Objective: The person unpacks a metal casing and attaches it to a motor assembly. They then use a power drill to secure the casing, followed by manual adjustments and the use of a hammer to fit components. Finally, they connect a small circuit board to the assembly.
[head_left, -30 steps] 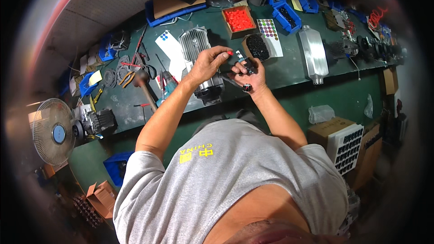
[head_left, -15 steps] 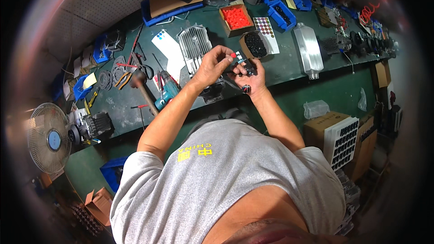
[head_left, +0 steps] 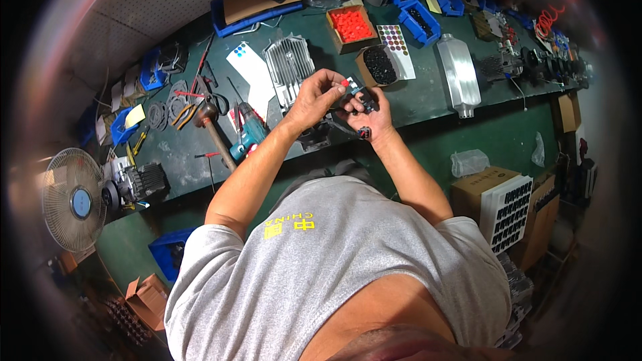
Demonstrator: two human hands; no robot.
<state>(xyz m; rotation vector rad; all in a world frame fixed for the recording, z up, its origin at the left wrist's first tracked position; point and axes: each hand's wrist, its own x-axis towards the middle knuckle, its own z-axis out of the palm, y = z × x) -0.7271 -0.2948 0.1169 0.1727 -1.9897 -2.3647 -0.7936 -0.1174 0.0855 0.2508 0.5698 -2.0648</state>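
Between the thumb and fingers of my left hand is a small red plastic piece. It sits right at the end of a black cable connector, touching or almost touching; I cannot tell which. My right hand holds that connector with its fingers curled round it. Below its palm hangs a second dark plug end on a black cable. Just beyond my left hand, a finned metal housing lies on the green bench, partly hidden by the hand.
An open box of red pieces and a box of small black pieces stand beyond my hands. A cordless drill and a hammer lie left. At right is a silver metal canister. A fan stands far left.
Both hands stay nearly in place. The connector has turned slightly in my right hand, and less of its pale part shows. The whole view has shifted a little.
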